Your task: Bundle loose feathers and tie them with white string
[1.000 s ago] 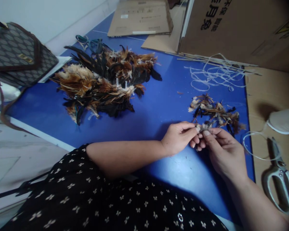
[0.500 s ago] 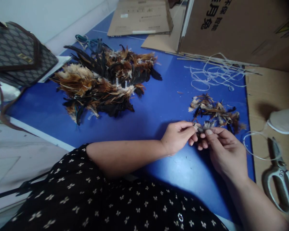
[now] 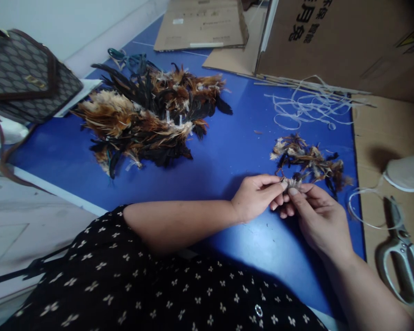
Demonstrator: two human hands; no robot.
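Note:
Between the fingertips of both hands is a small tuft of grey-brown feathers (image 3: 293,184). My left hand (image 3: 260,195) pinches its left end, thumb against fingers. My right hand (image 3: 319,216) has its thumb and fingers closed on the tuft's right side. The fingers partly hide the feathers. Just beyond the hands lies a loose pile of small brown and black feathers (image 3: 310,158). Farther left, a large heap of brown, cream and black feathers (image 3: 148,124) is spread on the blue tabletop (image 3: 227,147).
Tangled white string (image 3: 307,108) and thin sticks (image 3: 313,85) lie at the back right. Scissors (image 3: 400,257) rest on cardboard at the right, near a pale cylinder (image 3: 409,172). A patterned handbag (image 3: 24,73) stands at left. Cardboard boxes (image 3: 338,46) stand behind.
My right hand has shifted slightly left, closer to my left fingertips. The feather tuft now sits more bunched between the thumbs.

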